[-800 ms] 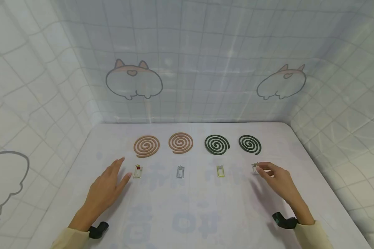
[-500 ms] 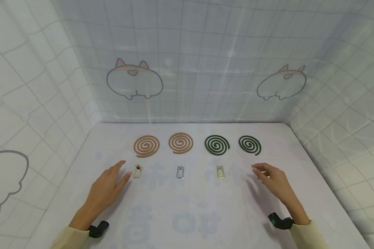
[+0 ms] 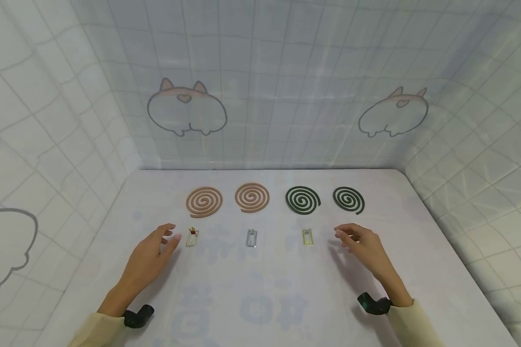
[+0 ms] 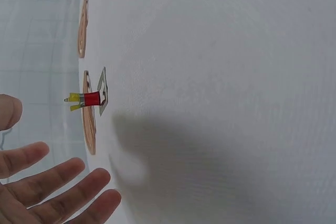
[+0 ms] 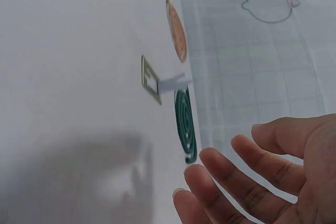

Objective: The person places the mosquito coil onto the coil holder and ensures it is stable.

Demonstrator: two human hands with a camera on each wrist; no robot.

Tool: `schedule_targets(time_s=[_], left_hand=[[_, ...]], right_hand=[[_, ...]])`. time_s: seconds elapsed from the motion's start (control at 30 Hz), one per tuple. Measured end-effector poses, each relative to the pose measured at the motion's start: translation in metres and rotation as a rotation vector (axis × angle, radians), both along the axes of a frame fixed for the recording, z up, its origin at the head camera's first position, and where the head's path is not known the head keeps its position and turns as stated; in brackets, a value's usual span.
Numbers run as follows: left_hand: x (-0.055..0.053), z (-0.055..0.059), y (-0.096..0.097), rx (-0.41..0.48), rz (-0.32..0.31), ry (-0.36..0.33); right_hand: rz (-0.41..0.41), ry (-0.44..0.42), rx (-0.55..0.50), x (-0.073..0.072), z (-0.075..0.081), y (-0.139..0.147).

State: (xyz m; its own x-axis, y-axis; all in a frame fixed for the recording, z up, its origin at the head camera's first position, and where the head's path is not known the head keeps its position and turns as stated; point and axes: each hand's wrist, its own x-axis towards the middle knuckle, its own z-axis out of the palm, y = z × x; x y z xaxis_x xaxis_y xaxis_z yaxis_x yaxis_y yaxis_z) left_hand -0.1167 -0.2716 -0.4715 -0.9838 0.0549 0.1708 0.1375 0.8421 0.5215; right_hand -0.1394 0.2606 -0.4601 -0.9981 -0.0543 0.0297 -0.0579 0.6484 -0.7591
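My left hand (image 3: 144,258) hovers left of the leftmost coil stand (image 3: 192,237), its fingers relaxed and holding nothing. That stand has a flat metal base and a red upright with yellow prongs (image 4: 92,99). My right hand (image 3: 366,246) hangs over the table, just right of the stand with a yellow-green base (image 3: 307,237) and a pale upright. In the right wrist view its fingers (image 5: 252,192) are loosely bent and apart, with nothing visible between them. A silver stand (image 3: 251,238) lies between these two.
Behind the stands lie two tan mosquito coils, left (image 3: 204,202) and right (image 3: 252,197), and two dark green ones, left (image 3: 302,200) and right (image 3: 349,200). A white cloth covers the table (image 3: 260,279). Gridded sheets (image 3: 286,96) wall it behind and at both sides.
My right hand has moved left from the rightmost stand, which no longer shows in the head view. My left hand's fingers have bent slightly; the coils and the other stands have stayed put.
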Motion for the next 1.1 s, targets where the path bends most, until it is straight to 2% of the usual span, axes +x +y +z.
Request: schedule_targets(time_s=[0.4, 0.8, 1.1], left_hand=[[-0.008, -0.01, 0.0, 0.113, -0.004, 0.049], [-0.016, -0.006, 0.002, 0.151, 0.007, 0.062], [-0.022, -0.008, 0.003, 0.175, 0.05, 0.045]], right_hand=[[0.046, -0.007, -0.126, -0.008, -0.003, -0.032], [0.093, -0.055, -0.272, -0.016, -0.01, -0.068], [0.124, -0.047, -0.334, -0.022, -0.009, -0.098]])
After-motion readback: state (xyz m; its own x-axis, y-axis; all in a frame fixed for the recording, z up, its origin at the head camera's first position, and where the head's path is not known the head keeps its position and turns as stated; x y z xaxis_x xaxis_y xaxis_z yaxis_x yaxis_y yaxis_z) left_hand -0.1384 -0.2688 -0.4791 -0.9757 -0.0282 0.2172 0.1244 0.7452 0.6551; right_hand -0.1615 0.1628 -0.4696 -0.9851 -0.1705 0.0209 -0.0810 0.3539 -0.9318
